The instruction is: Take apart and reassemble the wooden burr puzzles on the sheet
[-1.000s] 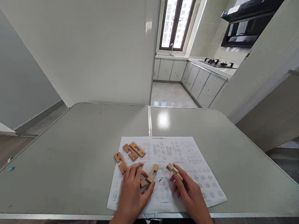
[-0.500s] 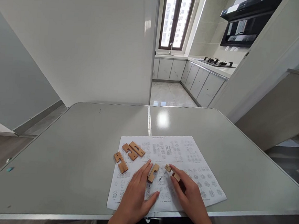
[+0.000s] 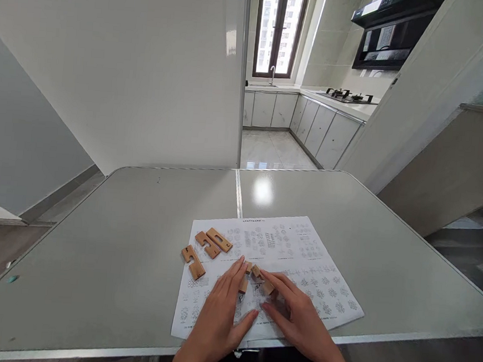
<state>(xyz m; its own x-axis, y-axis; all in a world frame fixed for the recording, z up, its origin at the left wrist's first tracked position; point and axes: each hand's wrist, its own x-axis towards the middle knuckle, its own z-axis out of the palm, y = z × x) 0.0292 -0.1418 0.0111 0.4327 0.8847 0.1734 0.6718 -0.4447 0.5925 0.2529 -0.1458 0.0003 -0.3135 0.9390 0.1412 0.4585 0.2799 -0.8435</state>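
Note:
My left hand (image 3: 221,307) lies on the printed sheet (image 3: 286,246) with its fingers stretched out and thumb apart. Its fingertips touch a notched wooden puzzle piece (image 3: 243,285), partly covered by them. My right hand (image 3: 296,313) has its thumb and fingers around a second notched wooden puzzle piece (image 3: 268,287), whose far end nearly meets the first. Whether the two pieces touch is hard to make out. Farther left lie a slotted puzzle piece (image 3: 225,243), a notched piece marked with a number (image 3: 211,250) and another notched piece (image 3: 196,270).
The grey table (image 3: 113,271) has a metal seam (image 3: 239,195) running away from me. A small teal bit (image 3: 12,279) lies near its left edge. Beyond stand a white panel (image 3: 170,75) and a kitchen with a gas stove (image 3: 348,96).
My right hand has moved left, bringing its puzzle piece up to the one by my left fingers. My left hand has hardly moved. The view has shifted slightly.

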